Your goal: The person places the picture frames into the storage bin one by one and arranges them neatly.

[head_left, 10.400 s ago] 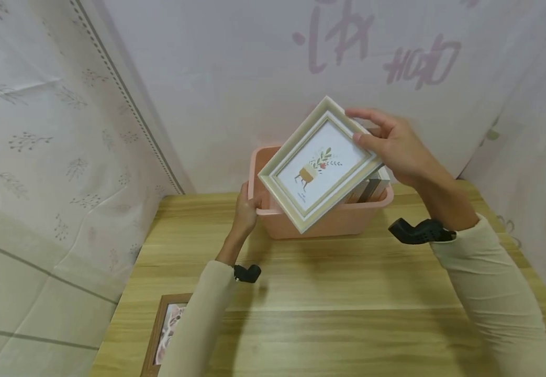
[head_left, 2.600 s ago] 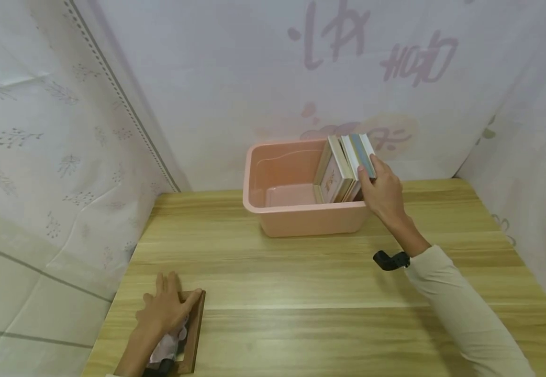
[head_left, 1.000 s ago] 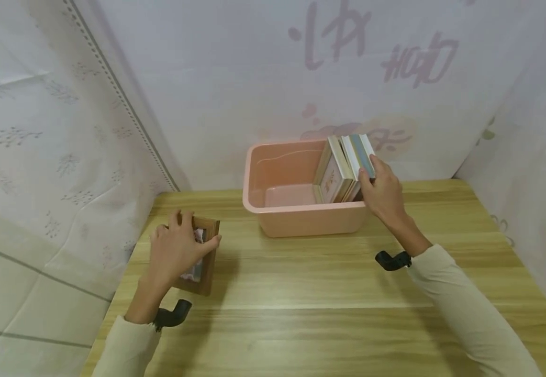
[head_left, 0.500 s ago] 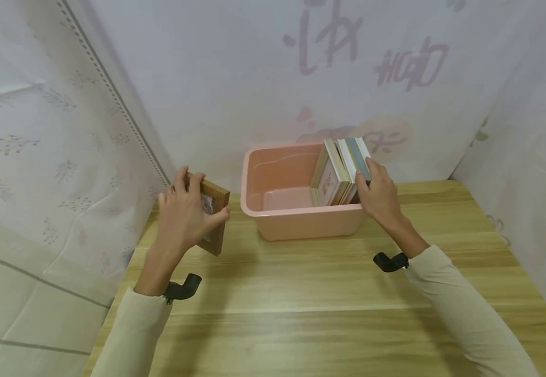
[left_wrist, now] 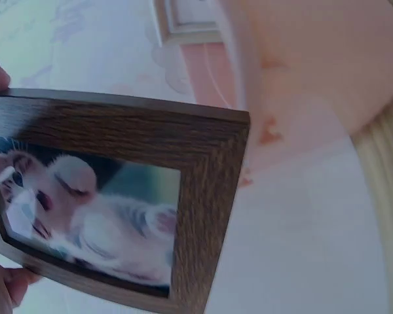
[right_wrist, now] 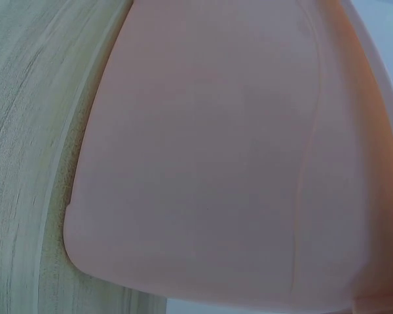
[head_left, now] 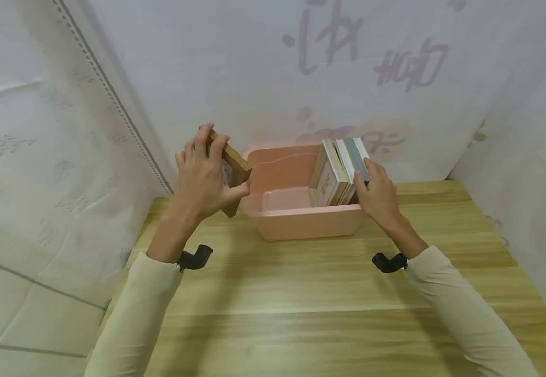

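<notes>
My left hand (head_left: 199,180) grips a dark brown wooden picture frame (head_left: 236,161) by its edges, tilted in the air at the left rim of a pink plastic bin (head_left: 308,224). The left wrist view shows the kitten photo (left_wrist: 118,222) in it. Several picture frames (head_left: 330,180) stand on edge in the bin's right end, cream, white and blue-grey along their sides. My right hand (head_left: 378,193) holds the rightmost ones near the top corner, thumb on the front side. In the right wrist view only the bin's outer wall (right_wrist: 203,150) and the table show; the hand is out of sight.
The bin stands on a wood-grain table (head_left: 301,293), near its back edge. Behind it hangs a pale printed backdrop (head_left: 235,68), with another patterned sheet (head_left: 42,157) on the left. The bin's left half shows its bare floor (head_left: 287,198).
The cream frame once in my right hand now stands in the bin. My left hand has lifted the brown frame from the table, carrying it up and right to the bin. The right hand stays put lately.
</notes>
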